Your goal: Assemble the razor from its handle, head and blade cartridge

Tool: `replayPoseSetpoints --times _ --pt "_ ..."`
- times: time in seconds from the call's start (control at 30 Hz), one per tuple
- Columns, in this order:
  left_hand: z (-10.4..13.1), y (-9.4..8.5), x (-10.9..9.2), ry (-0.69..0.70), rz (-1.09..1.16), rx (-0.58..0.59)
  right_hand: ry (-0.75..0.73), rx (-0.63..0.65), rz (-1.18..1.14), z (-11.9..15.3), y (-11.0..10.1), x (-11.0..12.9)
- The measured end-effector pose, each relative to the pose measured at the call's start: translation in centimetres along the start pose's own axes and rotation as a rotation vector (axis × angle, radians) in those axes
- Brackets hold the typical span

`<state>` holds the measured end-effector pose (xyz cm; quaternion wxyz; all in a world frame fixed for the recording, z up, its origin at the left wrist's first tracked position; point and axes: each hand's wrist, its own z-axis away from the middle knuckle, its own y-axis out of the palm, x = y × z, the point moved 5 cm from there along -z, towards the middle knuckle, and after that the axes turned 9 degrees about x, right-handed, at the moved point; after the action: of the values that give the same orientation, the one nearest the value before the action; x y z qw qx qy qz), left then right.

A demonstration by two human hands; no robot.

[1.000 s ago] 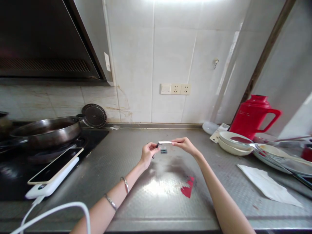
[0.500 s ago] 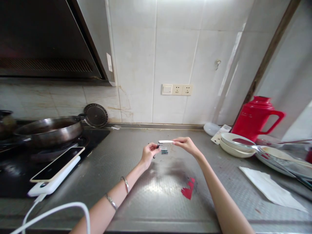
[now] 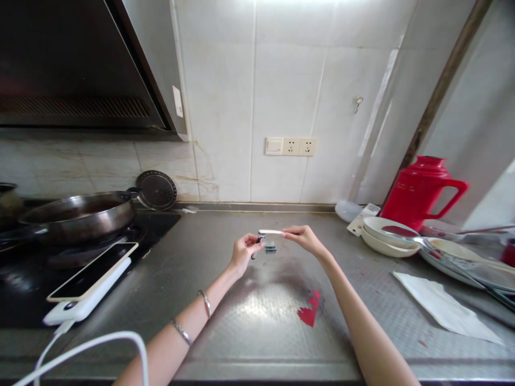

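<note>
Over the middle of the steel counter, my left hand (image 3: pixel 242 253) is closed in a pinch on a small black and clear object (image 3: pixel 269 246) with a dark greenish lower edge. Its kind is too small to make out, and fingers hide part of it. Opposite, my right hand (image 3: pixel 303 238) pinches the right end of a thin white stick (image 3: pixel 270 232), held nearly level. The stick's left end lies just above the small object, close to my left fingertips; I cannot tell whether they touch. Two silver bangles (image 3: pixel 183 331) circle my left forearm.
At left, a phone on a white power bank (image 3: pixel 88 292) with a cable lies by a pan (image 3: pixel 80 214) on the black cooktop. A red thermos (image 3: pixel 420 193), stacked bowls (image 3: pixel 388 238) and a paper napkin (image 3: pixel 446 308) are at right. A torn red patch (image 3: pixel 309 310) marks the counter.
The whole view has shifted slightly. Both hands keep their grips, and the white stick still lies over the small object with hardly any visible movement.
</note>
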<state>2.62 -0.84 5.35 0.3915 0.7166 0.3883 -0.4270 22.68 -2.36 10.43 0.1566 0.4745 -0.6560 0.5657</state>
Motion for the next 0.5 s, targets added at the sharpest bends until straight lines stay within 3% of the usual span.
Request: replayPoseSetpoints --times 0.5 --pt "-0.1 -0.1 -0.1 -0.005 0.028 -0.002 0.049 0.018 -0.106 0.0 0.3 -1.4"
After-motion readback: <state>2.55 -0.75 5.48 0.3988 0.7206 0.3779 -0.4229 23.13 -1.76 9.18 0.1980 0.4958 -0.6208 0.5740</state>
